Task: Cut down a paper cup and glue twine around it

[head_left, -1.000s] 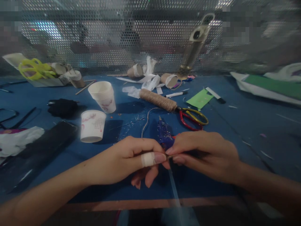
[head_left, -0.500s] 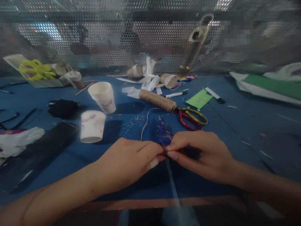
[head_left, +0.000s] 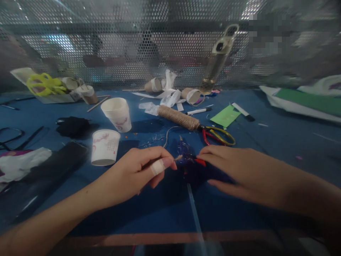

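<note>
My left hand [head_left: 138, 172], with a plaster on one finger, is closed in a pinch on the frayed end of a brown twine [head_left: 178, 157]. The twine runs back in a loop to a spool [head_left: 179, 117] lying on the blue table [head_left: 266, 142]. My right hand [head_left: 239, 170] grips a dark blue glue gun [head_left: 186, 160] with a red trigger, forefinger on top and thumb beneath. A clear glue stick [head_left: 193, 208] sticks out of the gun toward me. The twine end lies right at the gun's tip.
Red and yellow scissors [head_left: 220, 135] lie behind my right hand. Two stacks of paper cups [head_left: 117, 113] [head_left: 104, 146] stand at left, beside a black lump [head_left: 73, 126]. A green paper [head_left: 226, 116], a marker [head_left: 198, 111], tape rolls, yellow scissors [head_left: 44, 84] and a perforated wall [head_left: 133, 42] lie further back.
My hands have parted. The left hand drew back left with the twine end, and the right hand shifted onto the glue gun. The view dipped slightly.
</note>
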`<state>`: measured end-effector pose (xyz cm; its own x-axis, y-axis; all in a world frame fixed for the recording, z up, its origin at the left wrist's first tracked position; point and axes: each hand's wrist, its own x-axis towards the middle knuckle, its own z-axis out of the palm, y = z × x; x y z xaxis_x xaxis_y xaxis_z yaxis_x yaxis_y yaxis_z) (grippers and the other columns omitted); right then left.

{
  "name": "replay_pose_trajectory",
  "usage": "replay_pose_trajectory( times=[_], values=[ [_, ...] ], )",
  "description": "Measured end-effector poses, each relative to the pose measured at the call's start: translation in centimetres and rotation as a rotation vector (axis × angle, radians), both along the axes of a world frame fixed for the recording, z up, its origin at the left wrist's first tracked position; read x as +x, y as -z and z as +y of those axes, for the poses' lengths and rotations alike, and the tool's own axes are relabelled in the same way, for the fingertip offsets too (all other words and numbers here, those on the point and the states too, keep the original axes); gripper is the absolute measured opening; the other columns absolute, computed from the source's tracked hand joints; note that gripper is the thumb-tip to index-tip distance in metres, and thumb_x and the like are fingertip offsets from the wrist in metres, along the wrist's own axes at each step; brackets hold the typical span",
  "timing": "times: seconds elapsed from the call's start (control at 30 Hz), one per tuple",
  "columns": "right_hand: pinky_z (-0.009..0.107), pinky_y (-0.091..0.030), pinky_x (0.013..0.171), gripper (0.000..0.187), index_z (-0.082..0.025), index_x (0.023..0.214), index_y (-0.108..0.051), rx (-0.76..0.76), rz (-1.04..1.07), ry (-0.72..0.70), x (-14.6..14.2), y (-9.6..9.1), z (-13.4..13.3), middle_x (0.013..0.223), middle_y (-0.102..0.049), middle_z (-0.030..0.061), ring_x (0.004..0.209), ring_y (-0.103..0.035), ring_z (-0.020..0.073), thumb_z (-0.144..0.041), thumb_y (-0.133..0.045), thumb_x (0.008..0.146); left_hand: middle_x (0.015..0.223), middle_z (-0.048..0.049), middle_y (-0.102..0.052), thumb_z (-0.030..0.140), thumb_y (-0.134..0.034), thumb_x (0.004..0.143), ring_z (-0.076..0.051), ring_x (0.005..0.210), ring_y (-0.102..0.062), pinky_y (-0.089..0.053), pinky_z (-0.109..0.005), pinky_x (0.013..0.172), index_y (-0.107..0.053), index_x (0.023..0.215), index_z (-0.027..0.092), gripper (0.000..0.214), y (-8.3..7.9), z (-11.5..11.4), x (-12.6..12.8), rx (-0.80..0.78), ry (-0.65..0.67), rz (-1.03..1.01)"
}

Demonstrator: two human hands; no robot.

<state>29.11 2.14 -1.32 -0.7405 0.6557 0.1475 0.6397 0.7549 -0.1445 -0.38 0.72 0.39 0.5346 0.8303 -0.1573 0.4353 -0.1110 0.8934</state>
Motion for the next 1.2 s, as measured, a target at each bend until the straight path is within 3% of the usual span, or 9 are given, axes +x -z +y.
replay_pose_trajectory(
  times=[0.13,0.27,0.4,0.5,0.6,0.7,0.77,0.97,1.2],
  values=[
    [0.033,-0.047,0.059,0.022,-0.019,0.102,-0.064,0.02,-0.178,0.058,-1.0,0.5,-0.9,0.101,-0.07,0.0087,0.078,-0.07,0.0237,-0.012,-0.062,0.081,0.062,0.0086,-0.042,0.046,-0.05,0.108,-0.006,0.046,-0.039,-0.033,-0.015,0.042,-0.067,0.104,0.019,0.033,0.4,0.4,-0.3,-0.112,-0.001,-0.08],
    [0.033,-0.038,0.05,0.018,-0.019,0.098,-0.059,0.056,-0.12,0.161,-1.5,0.6,-0.9,0.094,-0.068,0.0075,0.06,-0.064,0.0202,-0.011,-0.056,0.082,0.064,0.0091,-0.033,0.05,-0.052,0.107,-0.007,0.049,-0.025,-0.023,-0.016,0.042,-0.067,0.104,0.021,0.033,0.8,0.5,-0.4,-0.073,-0.039,-0.175],
    [0.039,-0.052,0.064,0.028,-0.019,0.113,-0.057,0.086,0.152,0.289,-1.2,0.1,-0.5,0.11,-0.07,0.0126,0.08,-0.072,0.0283,-0.021,-0.058,0.085,0.062,0.0086,-0.032,0.046,-0.051,0.108,-0.009,0.05,-0.025,-0.023,-0.02,0.043,-0.069,0.107,0.022,0.03,0.5,0.3,-0.5,0.08,-0.119,-0.117],
    [0.04,-0.057,0.072,0.028,-0.023,0.113,-0.057,0.079,0.458,0.335,-1.3,-0.5,-0.3,0.114,-0.071,0.0108,0.094,-0.073,0.0291,-0.029,-0.063,0.086,0.066,0.006,-0.051,0.042,-0.05,0.108,-0.01,0.053,-0.038,-0.032,-0.021,0.049,-0.07,0.104,0.022,0.029,0.0,0.0,-0.5,0.204,-0.126,-0.064],
    [0.028,-0.05,0.052,0.021,-0.024,0.102,-0.059,-0.144,0.833,0.405,-1.9,-0.8,-0.2,0.084,-0.067,0.0011,0.065,-0.064,0.0164,-0.037,-0.07,0.09,0.087,0.0008,-0.071,0.036,-0.05,0.107,-0.013,0.072,-0.059,-0.044,-0.023,0.066,-0.07,0.101,0.021,0.026,-0.4,-0.1,-0.5,0.358,-0.12,0.019],
    [0.027,-0.038,0.037,0.025,-0.023,0.092,-0.062,-0.393,1.022,0.367,-2.3,-0.8,-0.1,0.062,-0.053,-0.0051,0.044,-0.048,0.0108,-0.047,-0.068,0.096,0.084,0.0018,-0.073,0.033,-0.05,0.106,-0.014,0.072,-0.062,-0.045,-0.023,0.066,-0.069,0.098,0.021,0.024,-0.5,0.0,-0.6,0.459,-0.1,0.092],
    [0.029,-0.042,0.039,0.027,-0.023,0.083,-0.062,-0.383,0.975,0.312,-2.2,-0.6,-0.2,0.057,-0.053,-0.0047,0.043,-0.051,0.0119,-0.045,-0.066,0.099,0.078,0.003,-0.072,0.03,-0.05,0.106,-0.013,0.066,-0.062,-0.044,-0.024,0.062,-0.068,0.098,0.021,0.023,-0.3,0.1,-0.8,0.52,-0.094,0.141],
    [0.03,-0.048,0.05,0.016,-0.03,0.079,-0.06,-0.004,0.677,0.203,-1.6,-0.5,-1.2,0.065,-0.064,-0.0049,0.05,-0.059,0.0142,-0.028,-0.072,0.09,0.096,-0.0006,-0.082,0.025,-0.049,0.104,-0.021,0.086,-0.076,-0.049,-0.03,0.074,-0.067,0.104,0.022,0.019,0.3,0.2,-1.4,0.681,-0.113,0.306],
    [0.03,-0.044,0.054,0.015,-0.027,0.08,-0.055,0.059,0.552,0.14,-1.3,0.3,-1.3,0.073,-0.069,-0.0028,0.062,-0.067,0.016,-0.028,-0.067,0.089,0.09,0.0008,-0.081,0.022,-0.047,0.104,-0.018,0.075,-0.073,-0.046,-0.029,0.068,-0.067,0.104,0.021,0.02,-0.1,-0.3,-1.4,0.783,-0.144,0.322]
  ],
)
